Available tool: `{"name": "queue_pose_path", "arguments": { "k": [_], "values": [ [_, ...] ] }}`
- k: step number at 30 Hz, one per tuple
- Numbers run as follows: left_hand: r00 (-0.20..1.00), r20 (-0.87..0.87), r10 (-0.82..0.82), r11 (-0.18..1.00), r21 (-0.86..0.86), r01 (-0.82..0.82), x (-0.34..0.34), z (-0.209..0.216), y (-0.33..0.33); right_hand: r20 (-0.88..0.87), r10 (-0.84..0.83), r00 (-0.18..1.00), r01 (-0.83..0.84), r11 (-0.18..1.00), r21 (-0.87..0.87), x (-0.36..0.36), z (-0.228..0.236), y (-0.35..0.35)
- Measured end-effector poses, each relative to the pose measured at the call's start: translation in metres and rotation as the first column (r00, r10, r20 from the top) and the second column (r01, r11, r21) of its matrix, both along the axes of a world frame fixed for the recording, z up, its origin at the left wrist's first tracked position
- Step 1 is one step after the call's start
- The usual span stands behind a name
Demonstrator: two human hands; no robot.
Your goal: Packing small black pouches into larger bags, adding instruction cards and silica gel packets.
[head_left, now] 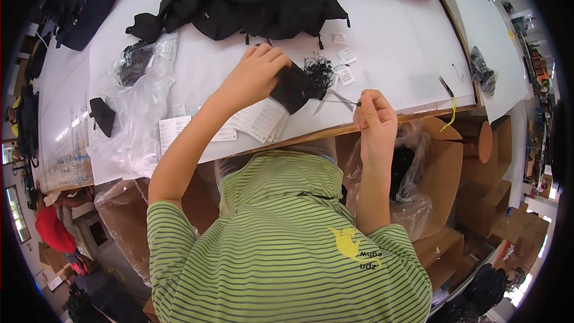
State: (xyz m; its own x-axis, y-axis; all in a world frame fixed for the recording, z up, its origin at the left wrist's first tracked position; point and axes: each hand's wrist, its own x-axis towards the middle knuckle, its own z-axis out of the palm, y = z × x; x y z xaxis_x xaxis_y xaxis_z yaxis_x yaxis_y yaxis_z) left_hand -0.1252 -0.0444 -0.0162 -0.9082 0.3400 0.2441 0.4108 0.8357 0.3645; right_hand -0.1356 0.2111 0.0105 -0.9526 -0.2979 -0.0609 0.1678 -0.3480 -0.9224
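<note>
My left hand (256, 75) is closed on the top edge of a small black fabric piece (291, 91), holding it over the near part of the white table. Thumb and fingers of my right hand (375, 113) pinch a thin cord (341, 100), which stretches across toward the black piece; whether it is fastened there I cannot tell. Just beyond lies a tangled bunch of black strings (320, 70), with small white labels (345, 76) beside it. Printed paper cards (261, 121) lie under and left of the black piece.
Black garments (251, 3) are heaped at the far side of the white-covered table (394, 42). A clear plastic bag (137, 107) lies left, near another small black piece (103, 116). A dark pointed tool (446, 86) rests right. Open cardboard boxes (439, 173) stand below the edge.
</note>
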Motion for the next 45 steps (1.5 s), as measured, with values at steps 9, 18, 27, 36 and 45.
{"name": "queue_pose_path", "arguments": {
  "k": [9,18,27,36,45],
  "values": [
    [0.983,-0.172,0.069,0.998,0.008,-0.069,0.020,-0.030,-0.008,0.038,-0.031,0.999,0.027,0.994,0.102,-0.008,-0.019,0.015],
    [0.955,-0.295,-0.001,1.000,-0.009,-0.002,-0.007,-0.049,0.001,-0.093,-0.066,0.994,0.093,0.938,0.335,-0.013,-0.040,0.028],
    [0.968,-0.250,-0.036,0.998,0.039,0.048,-0.011,-0.045,0.003,-0.598,0.287,0.748,0.438,0.463,0.770,-0.039,-0.066,0.015],
    [0.949,-0.299,0.101,0.986,0.154,-0.057,-0.002,0.002,0.019,-0.414,-0.187,0.891,0.411,0.720,0.560,-0.064,-0.100,0.025],
    [0.963,0.054,0.264,0.928,0.258,-0.269,0.069,0.054,0.004,0.050,0.438,0.898,-0.440,0.883,0.163,-0.027,-0.043,0.062]
  ]
}}
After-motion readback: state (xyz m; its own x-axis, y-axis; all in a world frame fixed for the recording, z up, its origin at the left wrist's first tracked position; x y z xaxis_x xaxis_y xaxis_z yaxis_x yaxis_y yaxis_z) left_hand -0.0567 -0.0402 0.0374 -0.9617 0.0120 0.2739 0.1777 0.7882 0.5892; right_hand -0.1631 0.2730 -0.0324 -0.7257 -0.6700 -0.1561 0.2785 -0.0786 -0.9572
